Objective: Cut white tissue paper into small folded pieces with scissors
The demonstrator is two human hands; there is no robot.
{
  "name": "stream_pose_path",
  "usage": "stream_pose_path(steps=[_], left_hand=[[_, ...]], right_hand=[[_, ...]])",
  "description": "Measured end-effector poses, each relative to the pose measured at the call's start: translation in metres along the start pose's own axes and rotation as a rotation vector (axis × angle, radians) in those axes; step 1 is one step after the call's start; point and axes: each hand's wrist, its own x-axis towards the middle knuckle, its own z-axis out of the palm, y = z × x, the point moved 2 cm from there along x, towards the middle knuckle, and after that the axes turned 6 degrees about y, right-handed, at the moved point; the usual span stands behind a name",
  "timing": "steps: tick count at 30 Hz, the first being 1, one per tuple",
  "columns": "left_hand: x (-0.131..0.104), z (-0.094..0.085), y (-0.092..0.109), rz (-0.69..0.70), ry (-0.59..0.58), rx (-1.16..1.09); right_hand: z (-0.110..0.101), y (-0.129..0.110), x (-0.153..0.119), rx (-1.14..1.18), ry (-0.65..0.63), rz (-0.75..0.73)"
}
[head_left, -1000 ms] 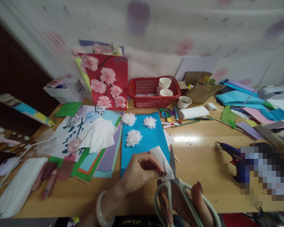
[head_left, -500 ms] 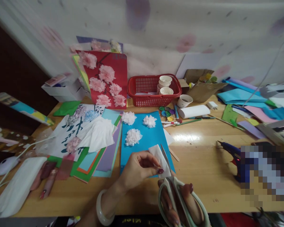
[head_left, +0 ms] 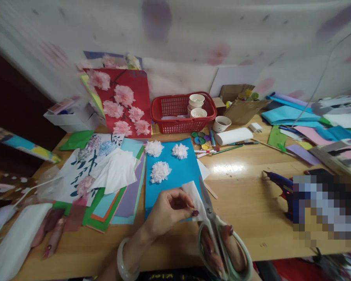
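Note:
My left hand, with a pale bangle on the wrist, pinches a folded strip of white paper between thumb and fingers. In my right hand are scissors with pale green and white handles; their blades point up and away, close beside the strip's right edge. Beneath and beyond the strip lies a blue sheet bearing three white paper flowers. Left of it, white tissue pieces rest on a sheet with painted leaves and flowers.
A red basket holding paper cups stands at the back, beside a red board with pink flowers. A white roll, brushes and paint pots lie behind the blue sheet. At right is a blue glue gun; coloured papers lie left.
The view has shifted, so the table's things appear slightly further left. The scissors have turned a little and their pivot now shows beside the strip. Both hands keep their hold.

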Motion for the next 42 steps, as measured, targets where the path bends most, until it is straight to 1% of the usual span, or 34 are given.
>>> stream_pose_path(steps=[1, 3, 4, 5, 6, 7, 8, 9, 10, 11, 13, 14, 16, 17, 18, 19, 20, 22, 23, 24, 25, 28, 32, 37, 42], left_hand=[[0.0, -0.002, -0.001, 0.013, 0.009, 0.002], [0.0, -0.006, -0.001, 0.04, 0.037, 0.018], [0.0, -0.008, -0.001, 0.051, 0.051, 0.032], [0.0, -0.01, -0.001, 0.063, 0.063, 0.044], [0.0, -0.011, 0.0, 0.071, 0.068, 0.051], [-0.001, -0.012, 0.001, 0.076, 0.068, 0.052], [-0.001, -0.013, 0.001, 0.077, 0.06, 0.052], [-0.001, -0.014, 0.001, 0.076, 0.052, 0.05], [-0.001, -0.014, 0.002, 0.074, 0.044, 0.05], [-0.002, -0.015, 0.002, 0.072, 0.038, 0.054], [-0.003, -0.015, 0.002, 0.074, 0.029, 0.074], [-0.004, -0.014, 0.002, 0.078, 0.025, 0.088], [-0.006, -0.013, 0.001, 0.093, 0.011, 0.129], [-0.008, -0.012, 0.001, 0.102, -0.001, 0.158], [-0.009, -0.01, 0.001, 0.112, -0.014, 0.192], [-0.011, -0.009, 0.0, 0.124, -0.033, 0.228], [-0.013, -0.007, 0.0, 0.134, -0.054, 0.264], [-0.015, -0.005, -0.001, 0.144, -0.099, 0.317], [-0.016, -0.005, -0.002, 0.141, -0.114, 0.331], [-0.017, -0.006, -0.002, 0.132, -0.123, 0.336], [-0.017, -0.007, -0.003, 0.119, -0.124, 0.332], [-0.017, -0.012, -0.005, 0.085, -0.085, 0.289], [-0.014, -0.017, -0.006, 0.055, -0.043, 0.254], [-0.01, -0.018, -0.003, 0.078, -0.066, 0.252], [-0.01, -0.017, -0.001, 0.107, -0.041, 0.189]], right_hand=[[-0.01, -0.009, -0.003, -0.088, 0.146, -0.083], [-0.029, -0.03, -0.013, -0.208, 0.336, -0.198], [-0.041, -0.042, -0.018, -0.462, 0.53, -0.312], [-0.05, -0.052, -0.024, -0.742, 0.666, -0.346], [-0.06, -0.06, -0.028, -0.994, 0.795, -0.337], [-0.068, -0.066, -0.031, -1.209, 0.886, -0.32], [-0.076, -0.069, -0.034, -1.361, 0.919, -0.312], [-0.082, -0.072, -0.035, -1.474, 0.926, -0.326], [-0.086, -0.073, -0.036, -1.551, 0.888, -0.364], [-0.088, -0.074, -0.036, -1.6, 0.825, -0.417], [-0.087, -0.077, -0.037, -1.643, 0.714, -0.508], [-0.083, -0.079, -0.038, -1.631, 0.696, -0.531], [-0.07, -0.083, -0.039, -1.514, 0.746, -0.547], [-0.061, -0.084, -0.038, -1.406, 0.772, -0.542], [-0.05, -0.084, -0.035, -1.265, 0.752, -0.534], [-0.037, -0.081, -0.031, -1.11, 0.662, -0.514], [-0.024, -0.078, -0.026, -0.965, 0.545, -0.485], [0.0, -0.068, -0.014, -0.73, 0.318, -0.408], [0.01, -0.063, -0.009, -0.646, 0.229, -0.374], [0.017, -0.058, -0.004, -0.58, 0.176, -0.352], [0.022, -0.054, 0.0, -0.529, 0.151, -0.344], [0.025, -0.047, 0.006, -0.445, 0.186, -0.379], [0.023, -0.046, 0.007, -0.446, 0.237, -0.435], [0.024, -0.048, 0.007, -0.405, 0.224, -0.391], [0.021, -0.047, 0.006, -0.319, 0.244, -0.387]])
